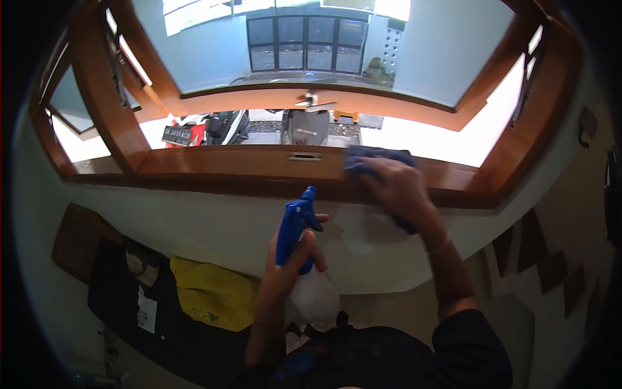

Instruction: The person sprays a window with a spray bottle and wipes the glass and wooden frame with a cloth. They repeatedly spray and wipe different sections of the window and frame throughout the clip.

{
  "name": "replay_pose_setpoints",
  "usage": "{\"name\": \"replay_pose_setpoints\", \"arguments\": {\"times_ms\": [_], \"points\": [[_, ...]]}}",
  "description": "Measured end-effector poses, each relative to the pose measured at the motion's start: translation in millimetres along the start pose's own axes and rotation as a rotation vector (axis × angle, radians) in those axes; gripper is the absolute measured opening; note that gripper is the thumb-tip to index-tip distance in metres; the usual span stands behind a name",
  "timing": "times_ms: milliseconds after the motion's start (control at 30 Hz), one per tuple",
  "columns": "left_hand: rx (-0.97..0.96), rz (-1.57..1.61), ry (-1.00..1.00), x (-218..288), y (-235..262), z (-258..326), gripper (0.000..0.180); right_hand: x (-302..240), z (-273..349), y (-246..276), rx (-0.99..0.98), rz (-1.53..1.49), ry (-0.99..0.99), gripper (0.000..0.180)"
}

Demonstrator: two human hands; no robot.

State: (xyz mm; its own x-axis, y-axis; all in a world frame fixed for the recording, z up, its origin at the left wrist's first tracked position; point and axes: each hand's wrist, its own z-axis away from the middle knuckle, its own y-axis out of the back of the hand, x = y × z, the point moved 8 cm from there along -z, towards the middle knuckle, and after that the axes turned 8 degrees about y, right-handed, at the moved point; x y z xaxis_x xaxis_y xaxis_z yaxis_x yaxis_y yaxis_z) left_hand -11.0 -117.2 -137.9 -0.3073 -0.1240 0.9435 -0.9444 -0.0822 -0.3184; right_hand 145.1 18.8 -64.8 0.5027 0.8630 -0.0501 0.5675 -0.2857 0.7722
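Note:
My left hand [293,258] is wrapped round the neck of a spray bottle [297,227] with a blue trigger head and a whitish, see-through body. Its nozzle points up toward the window. Pressed down by my right hand [396,185], a dark blue-grey cloth [379,157] lies on the brown wooden window sill [246,165], right of the middle. Part of the cloth hangs below the hand over the sill's front edge. A metal latch plate [304,156] is set in the sill, left of the cloth.
The tilted-out window sash [324,100] hangs above the sill, its handle [316,102] at the middle. Outside stand parked motorbikes [304,126]. Lower left, a yellow cloth [210,292] and dark clothing [123,305] lie by a wooden chair back [81,243]. A wall hook [586,126] is at right.

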Motion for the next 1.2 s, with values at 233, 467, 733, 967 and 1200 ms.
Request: {"name": "replay_pose_setpoints", "arguments": {"times_ms": [233, 467, 733, 967, 1200], "points": [[-0.226, -0.003, 0.137, -35.5, -126.2, -39.9, 0.054, 166.2, 128.1, 119.9, 0.074, 0.120, -0.469, 0.032], [-0.260, -0.071, 0.240, -61.4, -176.1, -57.8, 0.052, 163.2, 131.4, 120.0, 0.159, 0.165, -0.372, 0.033], [-0.220, -0.089, 0.247, -61.3, -194.2, -67.7, 0.051, 170.0, 131.2, 122.5, 0.196, 0.158, -0.459, 0.036], [-0.238, -0.178, 0.283, -63.9, -174.7, -66.5, 0.047, 202.5, 117.8, 114.3, 0.096, 0.070, -0.610, 0.039], [-0.187, -0.202, 0.214, -47.0, -150.7, -70.0, 0.046, 200.9, 114.4, 108.1, 0.079, 0.121, -0.596, 0.038]]}}
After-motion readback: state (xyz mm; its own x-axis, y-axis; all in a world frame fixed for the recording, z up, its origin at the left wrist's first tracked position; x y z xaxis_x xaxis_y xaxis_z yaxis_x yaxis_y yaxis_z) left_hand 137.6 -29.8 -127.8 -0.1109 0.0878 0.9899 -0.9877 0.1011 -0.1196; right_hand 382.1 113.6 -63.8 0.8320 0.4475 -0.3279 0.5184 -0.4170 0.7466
